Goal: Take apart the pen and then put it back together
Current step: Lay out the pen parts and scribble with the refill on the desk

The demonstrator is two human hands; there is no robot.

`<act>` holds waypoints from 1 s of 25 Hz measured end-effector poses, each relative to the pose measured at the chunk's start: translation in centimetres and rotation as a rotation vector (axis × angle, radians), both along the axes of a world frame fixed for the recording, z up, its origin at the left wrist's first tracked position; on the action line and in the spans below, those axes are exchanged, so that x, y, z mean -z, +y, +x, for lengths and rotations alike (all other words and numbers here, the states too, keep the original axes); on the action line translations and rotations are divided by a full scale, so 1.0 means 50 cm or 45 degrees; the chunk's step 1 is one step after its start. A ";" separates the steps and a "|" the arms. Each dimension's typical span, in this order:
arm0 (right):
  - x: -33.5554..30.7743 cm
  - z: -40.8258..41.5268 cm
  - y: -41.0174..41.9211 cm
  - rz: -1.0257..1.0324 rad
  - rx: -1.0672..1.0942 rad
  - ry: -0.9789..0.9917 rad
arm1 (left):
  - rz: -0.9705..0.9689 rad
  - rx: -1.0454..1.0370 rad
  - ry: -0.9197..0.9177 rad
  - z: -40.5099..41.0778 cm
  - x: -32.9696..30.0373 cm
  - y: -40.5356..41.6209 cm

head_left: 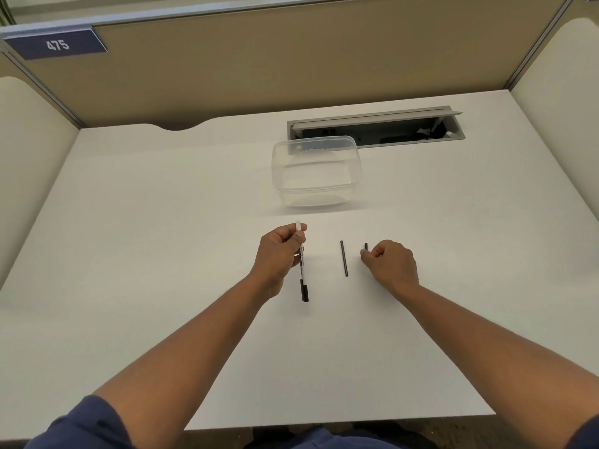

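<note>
Gripping the pen barrel [302, 264] in our left hand [278, 254]; right hand [390, 262], fingers curled, pinches a small black piece [366, 246] just right of the ink rod [344, 258].

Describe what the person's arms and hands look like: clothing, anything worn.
Both hands, left and right, are bare, with no gloves, rings or watch visible. The forearms are uncovered. Short dark blue sleeves show at the upper arms near the bottom corners of the frame.
</note>
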State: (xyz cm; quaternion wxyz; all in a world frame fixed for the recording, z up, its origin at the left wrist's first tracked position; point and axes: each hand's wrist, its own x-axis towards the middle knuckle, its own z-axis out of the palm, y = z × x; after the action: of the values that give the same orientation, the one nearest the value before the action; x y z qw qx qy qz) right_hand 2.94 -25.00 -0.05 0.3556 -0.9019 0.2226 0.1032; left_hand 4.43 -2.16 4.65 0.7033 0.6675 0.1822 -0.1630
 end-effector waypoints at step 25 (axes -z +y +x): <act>-0.113 -0.015 0.113 0.874 -0.088 -0.174 | 0.262 0.286 -0.325 -0.065 0.039 -0.024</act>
State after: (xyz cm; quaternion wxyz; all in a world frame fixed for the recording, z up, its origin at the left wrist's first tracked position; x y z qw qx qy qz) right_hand 2.20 -19.36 5.60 0.6485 -0.7415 0.1199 0.1235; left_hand 1.20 -3.36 2.69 0.6262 0.7673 0.0317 -0.1348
